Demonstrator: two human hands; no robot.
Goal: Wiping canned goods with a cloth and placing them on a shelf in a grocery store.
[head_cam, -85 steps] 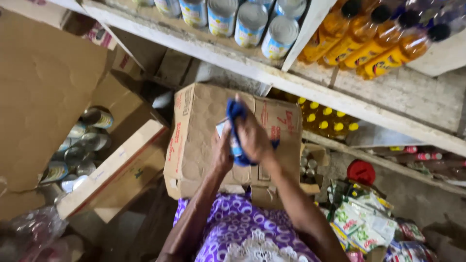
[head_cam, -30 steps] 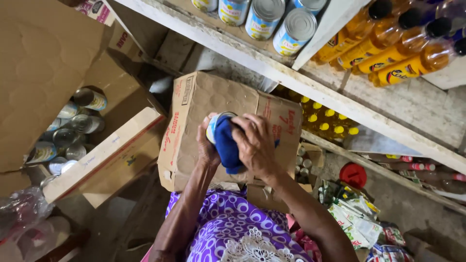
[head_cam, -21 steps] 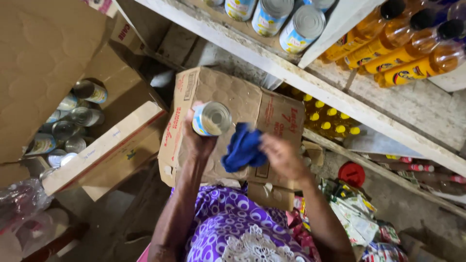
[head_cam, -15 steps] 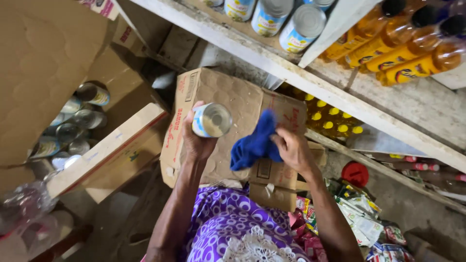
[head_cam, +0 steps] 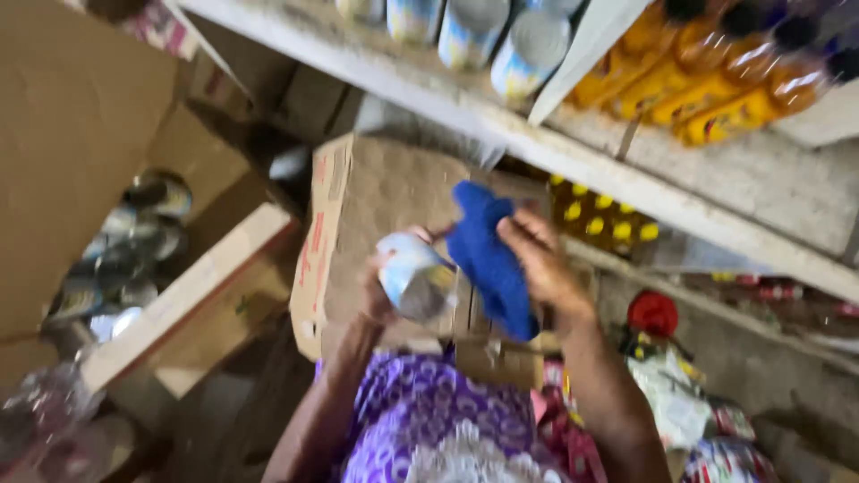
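My left hand (head_cam: 378,291) holds a small tin can (head_cam: 414,277) with a pale blue and white label, tilted so its metal end faces down and right. My right hand (head_cam: 542,261) grips a blue cloth (head_cam: 489,258) that hangs right beside the can and touches it. Both hands are above a closed cardboard box (head_cam: 376,201) resting on my lap, over my purple patterned dress (head_cam: 429,420). The frame is blurred.
An open carton (head_cam: 134,250) of more cans stands at left. A wooden shelf (head_cam: 573,156) above carries tin cans (head_cam: 501,40) and bottles of orange drink (head_cam: 716,80). Yellow-capped bottles (head_cam: 599,224) sit under it. A red lid (head_cam: 653,313) and packets lie at right.
The cloth was wrapped round the can, then my right hand drew it off to the right. Now the cloth is back against the can, which has tilted down.
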